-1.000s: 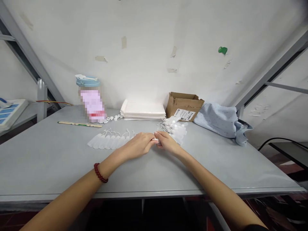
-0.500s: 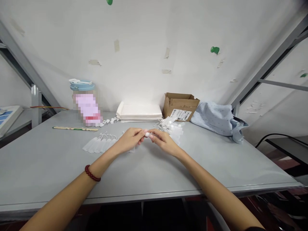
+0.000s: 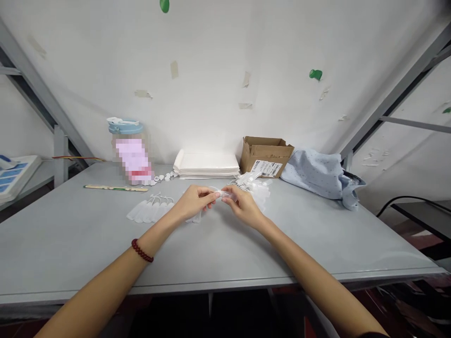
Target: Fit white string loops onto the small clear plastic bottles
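Note:
Over the middle of the grey table (image 3: 218, 263), my left hand (image 3: 198, 202) and my right hand (image 3: 243, 206) meet fingertip to fingertip. Both are closed on one small clear plastic tube (image 3: 227, 194). The left fingers pinch its white end, where a pale loop shows, while the right fingers grip the clear body. Left of my left hand lies a row of similar tubes with white cords (image 3: 150, 210); a few more tubes (image 3: 194, 218) are partly hidden beneath that hand. Behind my right hand is a loose heap of white-corded tubes (image 3: 259, 188).
At the back stand a stack of white envelopes (image 3: 207, 164), an open cardboard box (image 3: 264, 157) and a blue-lidded container (image 3: 130, 155). Small white caps (image 3: 165, 177) lie beside it. A thin wooden strip (image 3: 116, 188) lies left, a light blue cloth (image 3: 313, 171) right.
The right fingers have shifted slightly to the right, and more of the clear tube now shows between the hands. The whole view has moved a little.

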`<action>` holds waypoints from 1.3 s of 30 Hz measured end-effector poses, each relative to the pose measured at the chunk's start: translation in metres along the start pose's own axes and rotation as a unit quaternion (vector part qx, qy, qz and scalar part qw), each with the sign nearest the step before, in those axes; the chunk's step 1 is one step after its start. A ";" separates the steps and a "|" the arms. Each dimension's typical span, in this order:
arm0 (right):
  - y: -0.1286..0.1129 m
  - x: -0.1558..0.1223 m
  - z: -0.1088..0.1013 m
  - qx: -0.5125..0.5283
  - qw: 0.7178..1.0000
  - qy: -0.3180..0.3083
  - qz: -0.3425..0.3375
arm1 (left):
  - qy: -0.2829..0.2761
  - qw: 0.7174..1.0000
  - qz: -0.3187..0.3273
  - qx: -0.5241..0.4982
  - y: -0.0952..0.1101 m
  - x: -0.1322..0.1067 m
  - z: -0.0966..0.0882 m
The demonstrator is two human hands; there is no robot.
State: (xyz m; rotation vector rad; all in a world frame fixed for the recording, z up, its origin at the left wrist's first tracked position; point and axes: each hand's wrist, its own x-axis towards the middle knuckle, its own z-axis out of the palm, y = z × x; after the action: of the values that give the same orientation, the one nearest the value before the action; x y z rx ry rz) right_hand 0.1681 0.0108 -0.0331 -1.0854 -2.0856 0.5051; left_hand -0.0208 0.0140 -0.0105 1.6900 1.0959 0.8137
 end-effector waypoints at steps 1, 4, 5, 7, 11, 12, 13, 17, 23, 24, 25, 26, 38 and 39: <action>0.001 0.000 0.000 -0.017 1.000 0.002 -0.013 | -0.005 1.000 0.007 -0.001 0.000 0.000 0.000; 0.001 -0.002 -0.001 -0.093 0.994 0.011 -0.061 | -0.015 0.999 0.026 -0.010 0.000 0.001 0.001; 0.000 -0.002 0.000 -0.119 0.990 0.012 -0.077 | -0.011 0.999 0.035 -0.013 0.000 0.001 0.001; -0.001 -0.003 0.001 -0.156 0.983 0.011 -0.101 | 0.018 0.998 0.054 -0.014 0.000 0.001 0.001; -0.001 -0.003 0.006 -0.156 0.984 0.009 -0.091 | 0.099 0.992 0.078 -0.004 0.000 0.002 -0.001; 0.000 -0.003 0.007 -0.153 0.985 0.007 -0.080 | 0.109 0.991 0.083 -0.004 0.000 0.003 -0.001; 0.000 -0.002 0.007 -0.153 0.986 0.005 -0.071 | 0.115 0.989 0.089 -0.003 0.000 0.003 -0.001; -0.002 -0.001 0.009 -0.180 0.982 -0.007 -0.055 | 0.118 0.986 0.113 0.026 0.002 0.002 0.001; -0.007 -0.002 0.011 -0.215 0.976 0.002 -0.035 | 0.099 0.989 0.110 -0.022 0.004 -0.001 0.004; -0.007 -0.003 0.011 -0.213 0.977 0.008 -0.030 | 0.092 0.991 0.091 -0.045 0.003 0.000 0.004; -0.007 -0.003 0.012 -0.212 0.977 0.015 -0.027 | 0.084 0.991 0.071 -0.070 0.001 0.001 0.003; -0.006 -0.003 0.012 -0.212 0.977 0.022 -0.025 | 0.074 0.991 0.052 -0.097 0.000 0.002 0.001; 0.017 0.005 -0.012 -0.245 0.965 0.083 -0.046 | 0.208 0.946 -0.053 -0.242 -0.006 0.007 -0.054; 0.022 0.007 -0.018 -0.268 0.957 0.103 -0.027 | 0.235 0.944 -0.055 -0.225 -0.009 0.008 -0.062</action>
State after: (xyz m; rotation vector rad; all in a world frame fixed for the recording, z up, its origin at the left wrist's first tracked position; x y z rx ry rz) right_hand 0.1911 0.0291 -0.0320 -1.3081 -2.1051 -0.2167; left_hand -0.0749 0.0440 0.0028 1.0672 1.1912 1.3243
